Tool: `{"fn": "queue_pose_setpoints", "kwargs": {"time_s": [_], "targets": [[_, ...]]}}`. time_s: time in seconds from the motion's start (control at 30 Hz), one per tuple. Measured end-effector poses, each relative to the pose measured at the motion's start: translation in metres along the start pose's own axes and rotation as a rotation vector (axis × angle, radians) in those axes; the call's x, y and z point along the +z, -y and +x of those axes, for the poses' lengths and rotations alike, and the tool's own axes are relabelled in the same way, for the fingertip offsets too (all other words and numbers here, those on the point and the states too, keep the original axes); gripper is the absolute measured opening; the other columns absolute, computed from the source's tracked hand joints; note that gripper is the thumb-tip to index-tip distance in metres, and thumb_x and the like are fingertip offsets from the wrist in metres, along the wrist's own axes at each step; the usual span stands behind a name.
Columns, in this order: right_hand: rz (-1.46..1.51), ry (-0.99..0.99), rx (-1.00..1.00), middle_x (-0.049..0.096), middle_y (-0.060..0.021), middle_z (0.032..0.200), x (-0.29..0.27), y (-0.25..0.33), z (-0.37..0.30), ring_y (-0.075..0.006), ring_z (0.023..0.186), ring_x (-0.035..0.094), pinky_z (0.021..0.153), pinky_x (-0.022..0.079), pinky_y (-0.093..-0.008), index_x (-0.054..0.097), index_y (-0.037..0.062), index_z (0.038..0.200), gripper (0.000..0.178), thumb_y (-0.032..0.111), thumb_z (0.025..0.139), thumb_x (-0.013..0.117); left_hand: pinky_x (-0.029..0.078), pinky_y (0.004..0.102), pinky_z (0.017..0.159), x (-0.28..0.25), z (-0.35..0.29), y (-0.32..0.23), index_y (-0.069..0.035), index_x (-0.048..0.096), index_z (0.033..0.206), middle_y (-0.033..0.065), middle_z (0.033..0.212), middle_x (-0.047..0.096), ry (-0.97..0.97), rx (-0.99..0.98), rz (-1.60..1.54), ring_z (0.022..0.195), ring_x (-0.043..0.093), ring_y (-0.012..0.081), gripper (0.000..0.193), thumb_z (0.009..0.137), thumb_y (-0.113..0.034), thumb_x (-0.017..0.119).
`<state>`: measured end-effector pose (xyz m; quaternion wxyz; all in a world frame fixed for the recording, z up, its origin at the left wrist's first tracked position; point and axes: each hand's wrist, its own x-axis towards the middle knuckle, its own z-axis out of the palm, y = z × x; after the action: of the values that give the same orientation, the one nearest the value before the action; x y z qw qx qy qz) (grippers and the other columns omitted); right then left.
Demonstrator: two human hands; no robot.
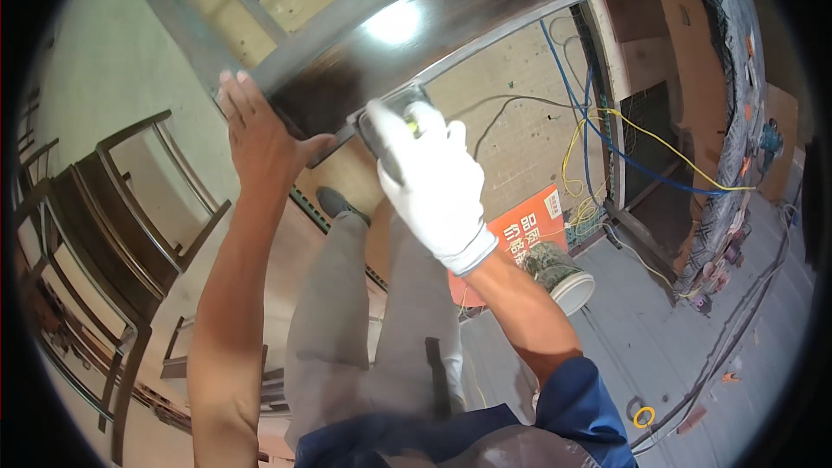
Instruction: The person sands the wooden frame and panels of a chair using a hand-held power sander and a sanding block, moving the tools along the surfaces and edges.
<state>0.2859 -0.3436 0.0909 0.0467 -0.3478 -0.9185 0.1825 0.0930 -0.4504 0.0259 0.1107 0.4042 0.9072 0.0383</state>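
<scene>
A curved dark wooden panel (485, 4) with greyish, dusty-looking edges spans the upper middle, part of a larger wooden chair-like frame (178, 22). My left hand (260, 143) is bare and lies at the panel's left end. Its fingers stretch over the corner and its thumb spreads toward the panel's near edge. In a white glove, my right hand (438, 178) grips a dark, flat rectangular sander (368, 132) against the near edge of the panel. The glove covers much of the sander, and its underside is hidden.
Dark wooden chairs (113, 234) stand at left. Below the work are an orange-red printed sheet (520, 217) and a stained bucket (572, 288). Blue and yellow hoses or cords (641, 152) run across the right. A yellow ring (643, 417) lies on the grey floor.
</scene>
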Motion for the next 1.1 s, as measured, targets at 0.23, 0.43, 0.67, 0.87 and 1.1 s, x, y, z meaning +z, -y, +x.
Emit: {"fn": "queue_pose_setpoints", "kwargs": {"time_s": [0.23,0.43,0.67,0.87,1.1], "targets": [[-0.043,-0.176,0.125,0.061,-0.0092,0.122,-0.033,-0.086,0.047,-0.0314,0.097,0.062,0.070,0.059,-0.0384,0.063,0.0269,0.139,0.060,0.019,0.082,0.078,0.034,0.0464,0.123,-0.004,0.000,0.000,0.013,0.014,0.156,0.0348,0.166,0.014,-0.005,0.002,0.018,0.155,0.016,0.0494,0.148,0.055,-0.056,0.097],[-0.003,-0.117,0.076,0.061,-0.0094,0.121,-0.032,-0.081,0.037,-0.0310,0.091,0.061,0.065,0.059,-0.0393,0.063,0.0280,0.139,0.061,0.016,0.080,0.077,0.033,0.0476,0.123,-0.006,0.004,-0.002,0.009,0.010,0.159,0.0340,0.167,0.012,0.047,-0.038,-0.002,0.156,0.013,0.0484,0.149,0.055,-0.050,0.099],[0.002,-0.138,0.104,0.061,-0.0091,0.122,-0.052,-0.118,0.060,-0.0319,0.096,0.062,0.068,0.060,-0.0403,0.064,0.0296,0.139,0.061,0.017,0.081,0.078,0.028,0.0479,0.126,-0.015,0.005,-0.009,0.011,0.011,0.158,0.0350,0.167,0.012,0.080,-0.070,-0.008,0.156,0.013,0.0488,0.151,0.052,-0.048,0.101],[-0.015,-0.140,0.077,0.060,-0.0085,0.127,-0.060,-0.148,0.067,-0.0315,0.101,0.061,0.074,0.059,-0.0398,0.064,0.0313,0.140,0.065,0.018,0.079,0.081,0.031,0.0489,0.125,-0.013,0.002,-0.010,0.010,0.009,0.159,0.0330,0.167,0.012,0.080,-0.098,-0.006,0.156,0.014,0.0491,0.153,0.051,-0.047,0.101],[-0.072,-0.155,0.050,0.062,-0.0068,0.119,-0.058,-0.133,0.072,-0.0289,0.092,0.061,0.068,0.059,-0.0374,0.066,0.0311,0.138,0.066,0.013,0.077,0.080,0.025,0.0477,0.127,-0.022,0.007,-0.019,0.011,0.009,0.159,0.0316,0.169,0.009,0.123,-0.176,-0.094,0.157,0.012,0.0480,0.153,0.051,-0.047,0.101]]}}
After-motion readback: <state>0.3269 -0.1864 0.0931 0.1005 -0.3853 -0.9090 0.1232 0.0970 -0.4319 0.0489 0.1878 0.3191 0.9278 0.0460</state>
